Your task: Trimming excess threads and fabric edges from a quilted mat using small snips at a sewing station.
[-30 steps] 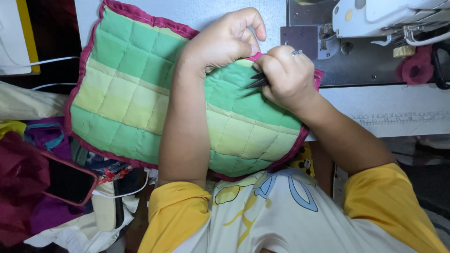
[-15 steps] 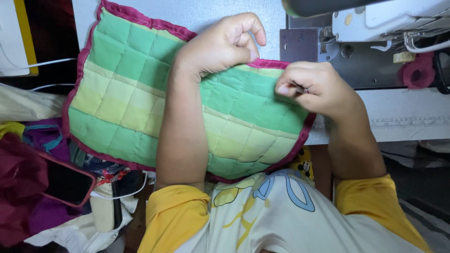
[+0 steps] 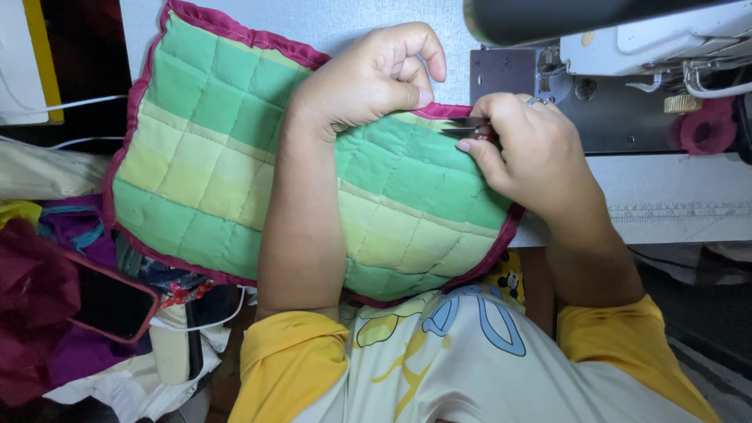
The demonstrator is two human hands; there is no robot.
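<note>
Fingers of left hand [image 3: 368,78] pinch quilt [image 3: 235,157] edge on table [image 3: 674,196]; right hand [image 3: 525,153] grips snips [image 3: 462,129] at binding. Risk: blades nick the binding if fabric shifts.

Beyond the hands I see a pale grey table [image 3: 352,31] with a white sewing machine [image 3: 650,47] at its right. Left of them, cloth heaps [image 3: 31,313] and a phone [image 3: 110,301] sit in dim light.

Single head cam, looks steeply down, close-up over wearer's chest. Worktop [image 3: 674,196] edge across frame mid; sewing machine [image 3: 642,39] at top right. No 2nd view.
</note>
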